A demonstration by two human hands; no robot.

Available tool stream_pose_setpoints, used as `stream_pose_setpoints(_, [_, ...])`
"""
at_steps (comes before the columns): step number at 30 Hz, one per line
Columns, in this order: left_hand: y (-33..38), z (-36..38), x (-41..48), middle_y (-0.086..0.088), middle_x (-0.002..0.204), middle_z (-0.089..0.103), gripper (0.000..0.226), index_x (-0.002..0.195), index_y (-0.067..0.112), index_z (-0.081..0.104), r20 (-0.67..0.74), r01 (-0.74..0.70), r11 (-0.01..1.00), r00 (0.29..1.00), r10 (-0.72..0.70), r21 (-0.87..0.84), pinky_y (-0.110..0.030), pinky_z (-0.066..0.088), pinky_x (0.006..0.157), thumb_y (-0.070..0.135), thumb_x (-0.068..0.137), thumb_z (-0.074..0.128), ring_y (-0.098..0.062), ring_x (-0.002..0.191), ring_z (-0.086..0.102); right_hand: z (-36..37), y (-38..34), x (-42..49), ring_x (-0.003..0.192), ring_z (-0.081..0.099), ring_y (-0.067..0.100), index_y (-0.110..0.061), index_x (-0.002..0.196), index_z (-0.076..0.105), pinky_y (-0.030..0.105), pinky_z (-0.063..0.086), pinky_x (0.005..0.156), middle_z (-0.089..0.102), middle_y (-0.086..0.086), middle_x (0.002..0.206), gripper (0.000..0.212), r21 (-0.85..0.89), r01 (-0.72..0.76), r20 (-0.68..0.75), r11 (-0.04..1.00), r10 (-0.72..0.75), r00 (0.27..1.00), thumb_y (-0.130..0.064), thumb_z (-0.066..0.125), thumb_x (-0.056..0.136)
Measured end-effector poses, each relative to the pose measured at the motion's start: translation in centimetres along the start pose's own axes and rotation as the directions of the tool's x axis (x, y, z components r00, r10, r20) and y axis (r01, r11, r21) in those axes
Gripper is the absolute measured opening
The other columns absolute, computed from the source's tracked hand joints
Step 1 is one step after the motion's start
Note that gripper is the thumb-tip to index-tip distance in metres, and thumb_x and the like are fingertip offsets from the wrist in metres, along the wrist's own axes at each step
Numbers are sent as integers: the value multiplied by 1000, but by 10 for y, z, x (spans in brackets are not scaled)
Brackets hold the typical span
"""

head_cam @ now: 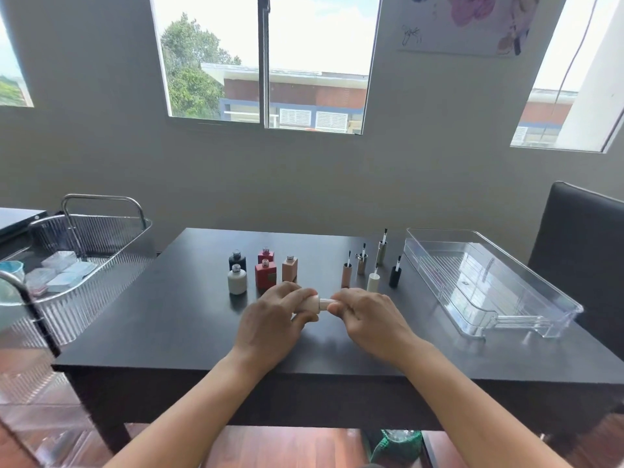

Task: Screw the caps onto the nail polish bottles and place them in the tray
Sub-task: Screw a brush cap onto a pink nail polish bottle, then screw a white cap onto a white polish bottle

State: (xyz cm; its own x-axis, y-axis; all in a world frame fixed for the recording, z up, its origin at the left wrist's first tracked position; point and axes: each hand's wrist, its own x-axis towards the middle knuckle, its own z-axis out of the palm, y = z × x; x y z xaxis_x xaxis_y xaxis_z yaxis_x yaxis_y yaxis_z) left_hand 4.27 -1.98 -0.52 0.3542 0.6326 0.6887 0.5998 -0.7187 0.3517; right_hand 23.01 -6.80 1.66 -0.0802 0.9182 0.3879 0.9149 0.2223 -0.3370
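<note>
Both hands meet over the middle of the dark table [169, 315], just in front of the standing items. The left hand [273, 320] grips a pale peach bottle [312, 303], fingers curled round its body so that only its shoulder end shows. This bottle lies sideways in the air, neck towards the person's right. The right hand [369, 319] pinches a cream cap [329, 301] between thumb and fingertips. The cap is in line with the bottle and touches its neck end; how far it is turned on cannot be told.

Behind the left hand stand 5 uncapped bottles, all upright with threaded necks bare: a black round bottle [237, 260], a white round bottle [237, 282] just in front of it, a rear red bottle [266, 255], a front red bottle [265, 278], both square, and a square peach bottle [289, 269] to their right.

Behind the right hand stand 5 loose caps with brushes pointing up: a peach cap [346, 275], a short silver cap [362, 264], a tall silver cap [381, 252] farthest back, a white cap [373, 282] and a black cap [395, 276].

The clear tray [445, 230], long with a ribbed floor, sits on the right part of the table, well apart from both hands. A clear ribbed cart basket [84, 248] stands left of the table, and a black chair [580, 238] stands behind the tray
</note>
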Motion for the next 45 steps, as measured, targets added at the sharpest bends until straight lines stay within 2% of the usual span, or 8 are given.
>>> stream_pose_setpoints(6, [1, 0, -1, 0, 94, 74, 34, 102, 17, 77, 14, -73, 996, 997, 73, 48, -36, 59, 51, 19, 70, 89, -24, 75, 72, 6, 5, 0, 54, 45, 6, -26, 89, 67, 23, 33, 54, 48, -7, 55, 16, 163, -121, 48, 979, 114, 992, -35, 55, 95])
stream_pose_setpoints(15, [3, -1, -2, -2, 90, 73, 32, 100, 16, 77, 30, -127, 988, 992, 125, 82, -35, 58, 47, 20, 70, 89, -24, 74, 71, 7, 7, 2, 52, 43, 4, -26, 84, 69, 21, 33, 52, 48, -8, 53, 16, 211, -143, 60, 967, 134, 989, -34, 58, 94])
stream_pose_setpoints(19, [1, 1, 0, 0, 101, 72, 31, 107, 20, 75, 65, -48, 998, 997, 47, 28, -34, 56, 59, 25, 77, 84, -23, 81, 70, 8, 8, 3, 52, 45, 2, -25, 91, 71, 19, 35, 52, 50, -11, 53, 18, 236, -163, 57, 958, 153, 987, -37, 58, 94])
stream_pose_setpoints(24, [-6, 4, 6, 10, 98, 54, 32, 108, 31, 75, 120, 108, 990, 988, -97, -86, -30, 49, 78, 37, 77, 82, -10, 96, 51, 3, 15, 2, 52, 45, 0, -25, 96, 70, 12, 37, 54, 52, -14, 55, 22, 457, -163, -6, 875, 186, 983, -43, 72, 82])
stream_pose_setpoints(28, [-11, 5, 9, 17, 89, 59, 26, 99, 41, 74, 179, 270, 931, 957, -230, -245, -37, 51, 81, 39, 74, 83, -8, 90, 55, -11, 32, 5, 52, 44, 13, -24, 86, 69, 32, 41, 56, 54, -1, 60, 29, 635, -209, -118, 744, 360, 925, -52, 69, 79])
stream_pose_setpoints(32, [-12, 7, 10, 15, 80, 69, 25, 93, 43, 71, 219, 332, 899, 936, -276, -286, -32, 53, 79, 48, 71, 81, -3, 83, 62, -14, 56, 15, 56, 53, 15, -14, 95, 65, 36, 50, 66, 57, -3, 63, 17, 532, -310, -223, 788, 484, 846, -26, 72, 86])
stream_pose_setpoints(39, [-9, 11, 12, 36, 80, 67, 24, 85, 44, 65, 274, 378, 884, 912, -305, -275, -26, 55, 78, 48, 70, 83, 7, 77, 64, -5, 68, 29, 99, 64, 29, -12, 114, 64, 35, 47, 87, 66, 5, 91, 38, 302, -461, -131, 835, 515, 847, -28, 75, 81])
stream_pose_setpoints(45, [-11, 10, 12, 39, 75, 66, 25, 84, 41, 64, 275, 369, 891, 914, -298, -263, -26, 55, 78, 46, 70, 84, 7, 76, 64, 1, 69, 32, 97, 63, 25, -14, 109, 68, 25, 38, 76, 62, -1, 87, 32, 250, -468, -144, 847, 511, 847, -29, 74, 82])
